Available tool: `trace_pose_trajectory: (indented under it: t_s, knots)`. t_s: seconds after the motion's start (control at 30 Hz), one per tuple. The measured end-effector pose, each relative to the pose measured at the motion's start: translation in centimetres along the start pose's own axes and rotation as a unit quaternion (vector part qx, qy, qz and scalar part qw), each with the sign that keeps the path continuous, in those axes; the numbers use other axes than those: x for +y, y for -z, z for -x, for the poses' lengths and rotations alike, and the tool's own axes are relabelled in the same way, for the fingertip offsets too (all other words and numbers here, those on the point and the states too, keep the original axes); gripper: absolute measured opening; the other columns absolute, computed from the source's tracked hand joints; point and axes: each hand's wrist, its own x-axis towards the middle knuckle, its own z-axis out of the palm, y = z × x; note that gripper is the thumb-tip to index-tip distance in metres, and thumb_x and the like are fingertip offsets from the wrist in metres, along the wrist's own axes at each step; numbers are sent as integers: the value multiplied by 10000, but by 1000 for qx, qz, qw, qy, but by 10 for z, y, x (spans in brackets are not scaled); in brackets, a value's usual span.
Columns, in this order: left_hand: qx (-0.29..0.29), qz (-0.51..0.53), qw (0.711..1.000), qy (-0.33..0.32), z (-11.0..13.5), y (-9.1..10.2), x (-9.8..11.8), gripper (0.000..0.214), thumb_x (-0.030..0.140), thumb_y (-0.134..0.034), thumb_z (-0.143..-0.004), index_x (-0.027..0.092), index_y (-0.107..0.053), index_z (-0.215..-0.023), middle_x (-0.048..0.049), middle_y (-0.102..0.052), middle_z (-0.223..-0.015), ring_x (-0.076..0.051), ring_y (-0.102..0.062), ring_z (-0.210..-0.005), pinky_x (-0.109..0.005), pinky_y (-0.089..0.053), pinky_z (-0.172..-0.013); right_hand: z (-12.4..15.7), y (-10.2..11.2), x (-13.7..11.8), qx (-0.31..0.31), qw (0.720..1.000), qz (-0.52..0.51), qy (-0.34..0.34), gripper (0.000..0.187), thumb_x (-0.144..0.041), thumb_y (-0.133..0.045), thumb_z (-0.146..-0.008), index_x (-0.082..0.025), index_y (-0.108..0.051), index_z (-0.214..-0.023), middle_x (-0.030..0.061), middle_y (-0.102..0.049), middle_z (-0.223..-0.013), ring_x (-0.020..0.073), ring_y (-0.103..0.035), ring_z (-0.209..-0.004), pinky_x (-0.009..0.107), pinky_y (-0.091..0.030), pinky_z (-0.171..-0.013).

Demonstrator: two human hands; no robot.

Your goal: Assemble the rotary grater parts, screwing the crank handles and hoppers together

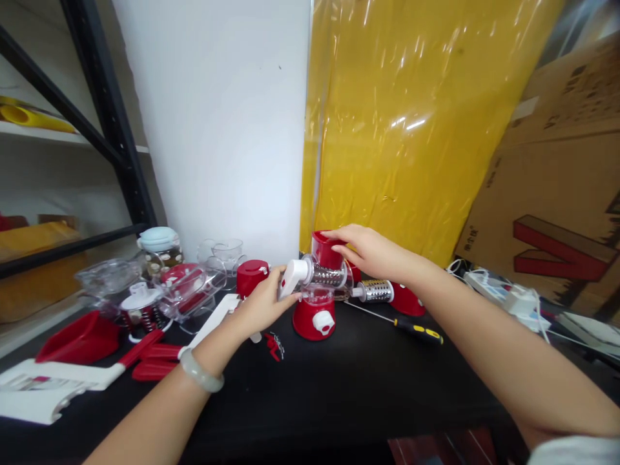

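Head view, sole view on record. The rotary grater stands at frame centre on the black table: red rounded base, clear plastic body, red hopper on top, ribbed metal drum lying crosswise inside. Much of the hopper is hidden under the right hand, which lies over its rim with fingers curled; how firmly it clamps cannot be told. The left hand is closed around the white handle at the drum's left end, fingertips largely concealed behind it. A pale smooth bangle circles the left wrist. Just right of the grater, partly behind the right wrist, lies a spare metal drum with a red end. A screwdriver, yellow-and-black grip, lies near the front right of the base. At left centre, clear plastic containers and red parts overlap and are hard to separate. A white part is cut off at the lower left edge. Glossy yellow sheeting fills the upper right.
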Motion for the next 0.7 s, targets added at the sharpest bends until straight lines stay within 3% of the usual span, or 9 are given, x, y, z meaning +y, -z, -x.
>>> trace_pose_trajectory:
  t_s: [0.13, 0.27, 0.37, 0.53, 0.7]
  knots:
    - [48, -1, 999, -19, 3, -4, 4, 657, 476, -561, -918, 214, -305, -1463, -160, -592, -1346, -286, -604, -1216, -454, -483, -1009, -21, 7, -7, -76, 996, 4, -38, 331, -189, -486, -949, -173, -653, -1234, 115, -688, -1249, 237, -659, -1105, 424, -503, -987]
    - [60, -18, 997, -35, 3, -5, 4, 619, 461, -523, -945, 213, -325, -1477, -167, -563, -1395, -295, -575, -1259, -469, -476, -1029, -33, 15, -3, -110, 985, -79, -107, 272, -158, -574, -904, -165, -676, -1156, 82, -753, -1046, 177, -692, -903, 338, -534, -855]
    - [61, -26, 997, -35, 3, -4, 2, 615, 467, -529, -942, 213, -345, -1471, -165, -548, -1418, -300, -564, -1275, -468, -480, -1034, -37, 18, 1, -125, 980, -97, -118, 202, -168, -602, -880, -163, -714, -1048, 63, -760, -973, 161, -684, -848, 305, -516, -814]
    - [54, -35, 998, -18, 2, -3, 0, 610, 467, -534, -943, 249, -340, -1478, -141, -549, -1422, -292, -571, -1268, -459, -492, -1032, -38, 21, 3, -84, 996, -9, -26, 203, -184, -518, -904, -162, -700, -991, 67, -741, -946, 154, -651, -796, 305, -487, -758]
    - [52, -37, 998, 1, 1, -3, -1, 614, 468, -541, -940, 256, -337, -1479, -129, -562, -1413, -282, -581, -1259, -447, -499, -1032, -49, 45, 9, -3, 1000, -5, -29, 195, -207, -510, -911, -161, -678, -1000, 58, -733, -945, 151, -650, -808, 297, -495, -753]
